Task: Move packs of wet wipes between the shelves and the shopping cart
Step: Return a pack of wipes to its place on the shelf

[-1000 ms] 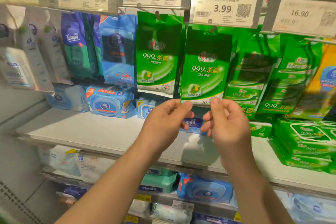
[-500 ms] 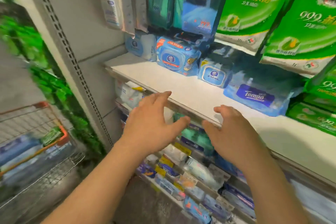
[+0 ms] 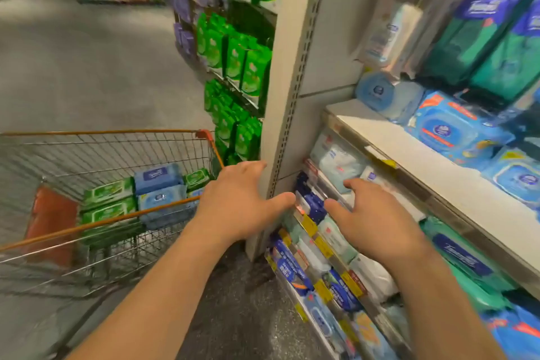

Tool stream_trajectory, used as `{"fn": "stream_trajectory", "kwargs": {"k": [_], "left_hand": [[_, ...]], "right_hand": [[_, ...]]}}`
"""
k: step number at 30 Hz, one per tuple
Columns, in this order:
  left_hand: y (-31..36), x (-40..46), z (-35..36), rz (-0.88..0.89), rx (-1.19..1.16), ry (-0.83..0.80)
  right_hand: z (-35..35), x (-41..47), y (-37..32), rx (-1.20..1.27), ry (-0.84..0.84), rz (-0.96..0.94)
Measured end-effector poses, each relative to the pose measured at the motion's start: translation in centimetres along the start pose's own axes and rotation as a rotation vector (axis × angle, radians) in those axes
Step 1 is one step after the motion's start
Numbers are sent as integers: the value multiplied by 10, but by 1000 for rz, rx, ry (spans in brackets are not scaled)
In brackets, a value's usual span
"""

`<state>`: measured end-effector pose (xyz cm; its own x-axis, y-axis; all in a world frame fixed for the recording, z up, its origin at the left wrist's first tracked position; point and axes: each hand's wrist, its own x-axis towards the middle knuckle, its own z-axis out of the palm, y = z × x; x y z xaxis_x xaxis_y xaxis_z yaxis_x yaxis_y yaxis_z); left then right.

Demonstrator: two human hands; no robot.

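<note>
A wire shopping cart [image 3: 117, 131] with an orange rim stands at the left. Inside it lie green wipe packs [image 3: 106, 202] and blue wipe packs [image 3: 159, 184]. My left hand [image 3: 236, 202] hovers open just right of the cart's near corner, empty. My right hand [image 3: 371, 222] is open and empty in front of the lower shelf rows. On the white shelf [image 3: 423, 161] at the right lie blue wipe packs [image 3: 447, 128]. More packs hang above them.
A beige shelf upright [image 3: 292, 76] stands between the cart and the shelves. Green hanging packs [image 3: 236, 61] fill the end rack behind it. Lower shelves [image 3: 321, 280] hold several packs with yellow price tags. Grey floor stretches to the left.
My view has swung left from the hanging green packs to the cart. Both hands let go of the green pack, dropped low and moved left, open and empty.
</note>
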<state>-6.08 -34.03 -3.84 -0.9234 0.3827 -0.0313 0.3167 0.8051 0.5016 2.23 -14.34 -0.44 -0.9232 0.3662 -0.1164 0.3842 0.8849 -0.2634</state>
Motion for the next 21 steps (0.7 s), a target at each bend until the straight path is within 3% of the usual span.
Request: {"fn": "stream_trajectory", "kwargs": {"k": [10,17,21], "left_hand": [[-200,-20,-81,-333,-146,18],[-288,-37,-116,-468,-267,163],[-334,-35,-119,-566,-271,160]], "right_hand": [[66,28,-207,-37,-158,-221],[101,57,-296,-103,-231,-354],[125,82,-334,-100,-312,-404]]}}
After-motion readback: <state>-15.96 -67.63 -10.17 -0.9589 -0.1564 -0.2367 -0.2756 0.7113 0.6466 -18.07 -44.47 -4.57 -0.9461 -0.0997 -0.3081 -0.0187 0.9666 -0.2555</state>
